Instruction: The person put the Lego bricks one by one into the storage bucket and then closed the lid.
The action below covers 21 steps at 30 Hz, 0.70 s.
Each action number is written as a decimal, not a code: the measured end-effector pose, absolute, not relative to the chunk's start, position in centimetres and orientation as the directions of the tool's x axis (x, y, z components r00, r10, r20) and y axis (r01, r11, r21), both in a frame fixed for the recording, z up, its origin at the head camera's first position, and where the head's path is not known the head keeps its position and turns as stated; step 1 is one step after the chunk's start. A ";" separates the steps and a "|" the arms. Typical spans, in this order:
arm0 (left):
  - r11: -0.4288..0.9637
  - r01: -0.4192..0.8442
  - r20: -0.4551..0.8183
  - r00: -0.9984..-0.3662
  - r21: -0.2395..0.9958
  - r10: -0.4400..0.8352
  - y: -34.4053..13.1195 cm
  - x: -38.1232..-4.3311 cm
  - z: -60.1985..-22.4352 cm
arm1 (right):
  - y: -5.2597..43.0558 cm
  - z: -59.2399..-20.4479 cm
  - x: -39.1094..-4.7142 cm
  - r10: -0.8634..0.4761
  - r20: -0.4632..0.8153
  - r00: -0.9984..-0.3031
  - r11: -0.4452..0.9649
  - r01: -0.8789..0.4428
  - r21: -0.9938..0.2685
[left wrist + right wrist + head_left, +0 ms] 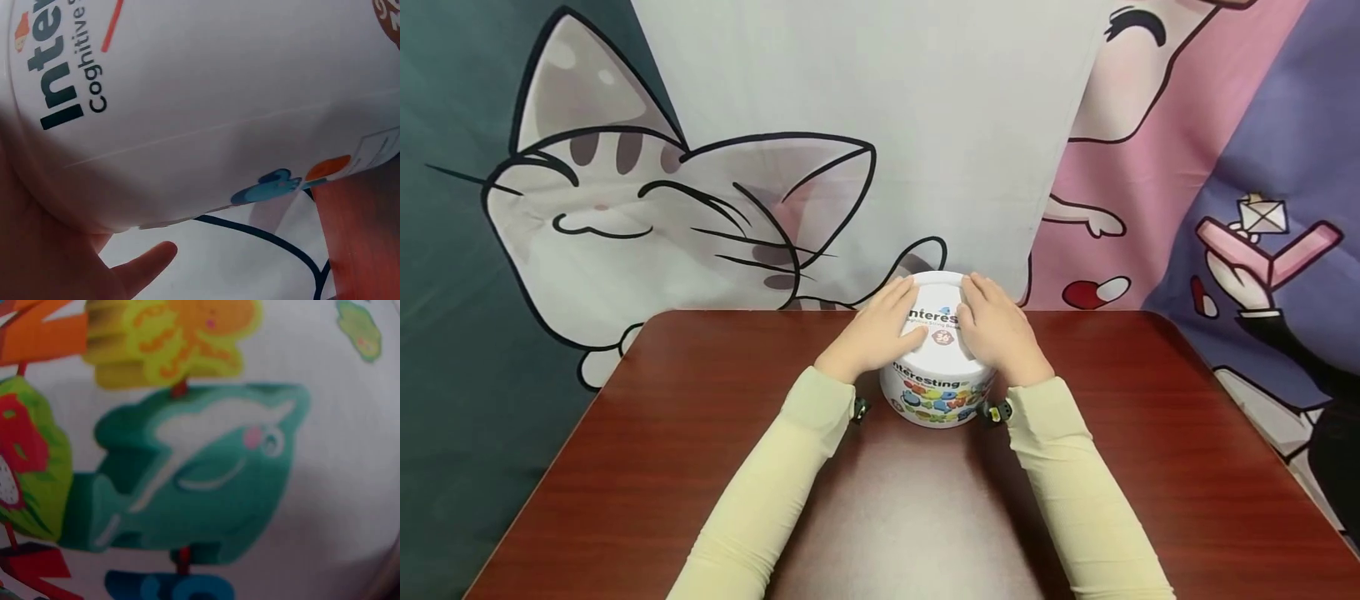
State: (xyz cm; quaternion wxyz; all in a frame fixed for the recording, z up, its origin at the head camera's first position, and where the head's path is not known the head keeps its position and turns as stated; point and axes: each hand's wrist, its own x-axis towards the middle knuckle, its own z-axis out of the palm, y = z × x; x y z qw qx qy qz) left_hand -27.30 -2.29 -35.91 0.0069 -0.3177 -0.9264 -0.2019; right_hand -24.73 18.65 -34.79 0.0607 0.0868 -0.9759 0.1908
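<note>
A round white tub (936,396) with colourful printed pictures stands upright near the far edge of the table. Both hands rest on its white lid (942,354). On the lid's left side lies my left hand (874,328), fingers pointing away and thumb reaching inward over the top. From the right side, my right hand (1000,328) touches the lid in much the same way. The left wrist view has the tub's printed wall (206,112) up close, with part of the left hand (44,250) against it. Only the tub's printed side (337,456) fills the right wrist view.
The tub stands on a reddish-brown wooden table (700,467) with rounded far corners. Right behind the table hangs a cloth backdrop (925,125) with cartoon drawings. Small dark devices (997,411) sit at the wrists, close to the tub's wall.
</note>
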 end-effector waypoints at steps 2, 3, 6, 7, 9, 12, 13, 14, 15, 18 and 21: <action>0.723 0.578 0.125 -0.806 0.378 0.579 -2.3 -27.3 -35.7 | 18.7 -34.7 -24.9 -0.147 0.137 -0.980 0.914 -0.188 -0.359; 0.727 0.572 0.119 -0.810 0.380 0.575 -2.3 -27.3 -35.7 | 18.7 -34.6 -24.9 -0.149 0.129 -0.981 0.913 -0.186 -0.363; 0.732 0.558 0.111 -0.818 0.391 0.564 -2.3 -27.3 -35.7 | 18.7 -34.6 -24.9 -0.147 0.104 -0.984 0.910 -0.176 -0.376; 0.729 0.557 0.112 -0.818 0.398 0.564 -2.2 -27.3 -35.8 | 18.8 -34.6 -24.9 -0.145 0.100 -0.984 0.909 -0.173 -0.378; 0.709 0.569 0.132 -0.810 0.416 0.572 -2.1 -27.4 -36.0 | 18.9 -34.5 -24.8 -0.140 0.090 -0.986 0.910 -0.164 -0.381; 0.680 0.579 0.178 -0.804 0.450 0.567 -2.0 -27.4 -36.4 | 19.0 -34.5 -24.8 -0.137 0.092 -0.986 0.911 -0.162 -0.379; 0.675 0.577 0.193 -0.807 0.459 0.558 -2.0 -27.4 -36.6 | 19.0 -34.6 -24.9 -0.140 0.093 -0.986 0.911 -0.164 -0.377; 0.669 0.573 0.210 -0.811 0.473 0.546 -2.1 -27.4 -36.7 | 19.0 -34.7 -25.0 -0.142 0.093 -0.986 0.911 -0.167 -0.376; 0.664 0.566 0.223 -0.817 0.488 0.532 -2.1 -27.4 -36.8 | 18.9 -34.7 -25.0 -0.144 0.095 -0.985 0.909 -0.170 -0.380; 0.639 0.550 0.249 -0.828 0.537 0.503 -2.5 -27.3 -37.2 | 18.7 -35.1 -25.2 -0.130 0.101 -0.986 0.890 -0.161 -0.427; 0.601 0.556 0.251 -0.818 0.574 0.517 -3.1 -27.4 -37.5 | 18.9 -35.5 -25.3 -0.093 0.132 -0.987 0.845 -0.148 -0.514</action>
